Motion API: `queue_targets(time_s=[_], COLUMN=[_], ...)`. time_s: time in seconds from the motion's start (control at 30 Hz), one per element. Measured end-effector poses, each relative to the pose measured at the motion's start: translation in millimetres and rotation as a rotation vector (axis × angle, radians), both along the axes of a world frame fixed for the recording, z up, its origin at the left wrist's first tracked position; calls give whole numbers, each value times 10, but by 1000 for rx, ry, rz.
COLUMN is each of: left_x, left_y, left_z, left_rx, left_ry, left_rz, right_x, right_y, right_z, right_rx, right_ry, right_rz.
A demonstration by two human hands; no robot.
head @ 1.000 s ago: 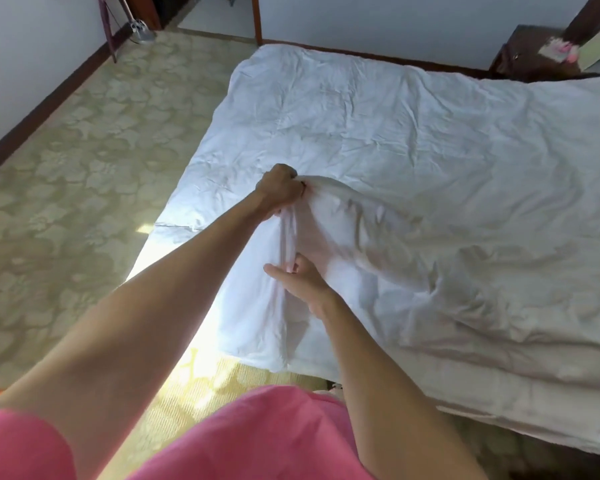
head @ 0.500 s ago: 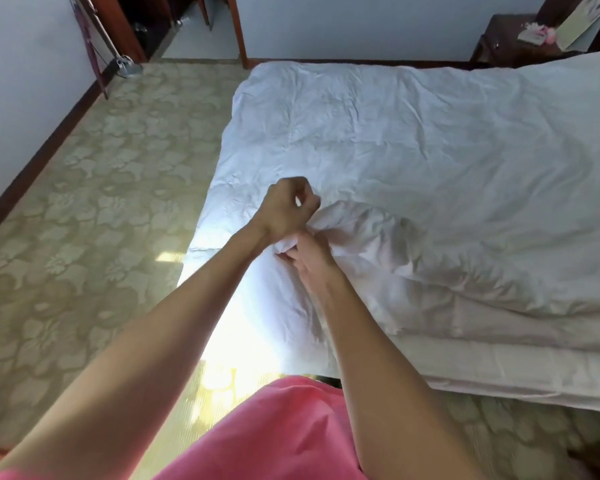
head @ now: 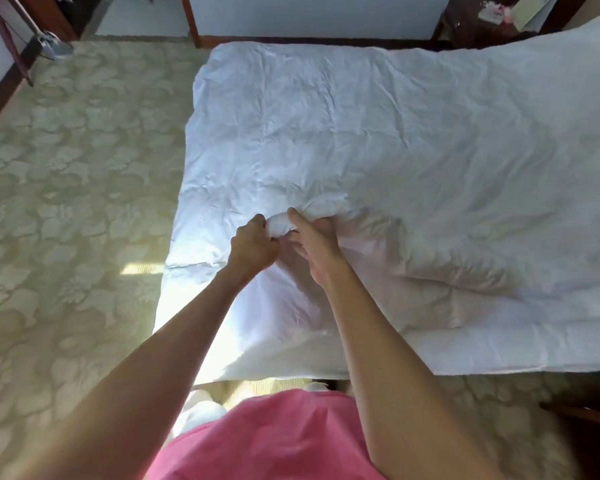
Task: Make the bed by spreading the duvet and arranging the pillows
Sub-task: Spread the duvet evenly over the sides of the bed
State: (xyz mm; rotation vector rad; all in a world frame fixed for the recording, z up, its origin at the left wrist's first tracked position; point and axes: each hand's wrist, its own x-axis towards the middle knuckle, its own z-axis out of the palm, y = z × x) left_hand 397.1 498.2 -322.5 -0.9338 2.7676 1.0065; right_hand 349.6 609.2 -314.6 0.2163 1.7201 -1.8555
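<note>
Both hands are bunched on the same wad of white duvet [head: 395, 161]: the left hand [head: 253, 247] is a tight fist around it, and the right hand [head: 317, 244] pinches the fold just beside it, probably to get a firm hold before tugging it flat. The duvet covers the bed, rumpled on the near right. No pillows anywhere I can see, just patterned carpet [head: 73, 188] to the left.
</note>
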Motion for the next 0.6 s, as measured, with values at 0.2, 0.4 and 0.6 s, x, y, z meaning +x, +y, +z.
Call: queue_targets(time_s=[0.2, 0.4, 0.6], left_x=[-192, -150, -68], left_y=[-908, -1390, -1431], left_z=[37, 210, 348], left_rx=[299, 445, 422], left_ry=[94, 60, 66], left_rz=[-113, -377, -448], right_x=[504, 1253, 1586], right_y=[-388, -1163, -1680], right_z=[-225, -304, -60], right_rx=[110, 630, 697], right_ry=[-26, 92, 57], right_rz=[44, 220, -77])
